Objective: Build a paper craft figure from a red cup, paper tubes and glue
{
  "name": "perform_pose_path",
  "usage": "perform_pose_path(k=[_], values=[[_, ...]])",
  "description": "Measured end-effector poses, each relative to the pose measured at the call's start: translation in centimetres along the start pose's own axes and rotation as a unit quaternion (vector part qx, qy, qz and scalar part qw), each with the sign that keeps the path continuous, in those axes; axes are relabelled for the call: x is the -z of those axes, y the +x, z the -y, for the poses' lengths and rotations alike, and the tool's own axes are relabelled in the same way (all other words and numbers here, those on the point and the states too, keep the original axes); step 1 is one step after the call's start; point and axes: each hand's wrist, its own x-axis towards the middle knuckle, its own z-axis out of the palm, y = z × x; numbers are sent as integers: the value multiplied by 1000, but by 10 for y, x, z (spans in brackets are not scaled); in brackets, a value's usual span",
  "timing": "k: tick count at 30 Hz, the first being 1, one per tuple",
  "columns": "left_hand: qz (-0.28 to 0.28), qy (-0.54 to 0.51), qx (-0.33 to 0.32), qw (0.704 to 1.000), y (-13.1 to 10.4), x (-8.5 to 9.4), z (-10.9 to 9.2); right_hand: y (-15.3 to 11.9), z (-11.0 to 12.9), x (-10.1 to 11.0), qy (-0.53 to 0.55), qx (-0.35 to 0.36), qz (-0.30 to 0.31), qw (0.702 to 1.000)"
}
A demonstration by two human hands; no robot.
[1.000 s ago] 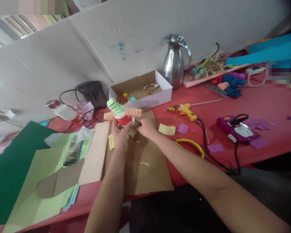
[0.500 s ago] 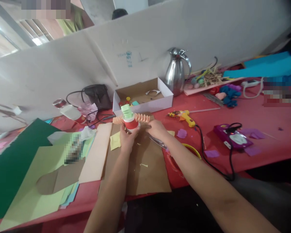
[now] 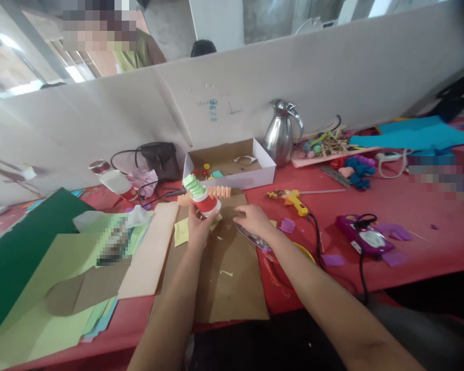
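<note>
My left hand (image 3: 199, 224) holds a red and white paper cup (image 3: 209, 205) over the brown cardboard (image 3: 232, 278). A folded green paper strip (image 3: 194, 187) rises from the cup's tilted top, and folded orange paper strips (image 3: 219, 192) stick out at both sides. My right hand (image 3: 251, 218) is a short way right of the cup, fingers apart and holding nothing. Beneath it lies a metal tool (image 3: 251, 238), probably scissors, partly hidden by the hand. Yellow paper (image 3: 181, 233) lies beside my left hand.
Behind the cardboard stand a white box (image 3: 235, 178), a steel jug (image 3: 281, 135) and a dark bag (image 3: 161, 161). A yellow glue gun (image 3: 297, 203) and purple device (image 3: 365, 235) are at the right. Coloured sheets (image 3: 31, 304) cover the left. A person (image 3: 139, 51) is beyond the partition.
The cup has tilted to the left in my left hand. My right hand has moved away from the orange strip, its fingers opened. The camera view has shifted slightly.
</note>
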Motion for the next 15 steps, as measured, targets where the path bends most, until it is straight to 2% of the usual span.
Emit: perform_pose_path(k=[4,10,15], values=[[-19,-34,-5,999,-3,0,-8,7,4,-7,21,3,6,1000],[-9,-73,25,997,-8,0,-17,27,34,-25,59,57,3,997],[-43,-65,-14,997,-6,8,-21,24,39,-34,92,83,-12,992]])
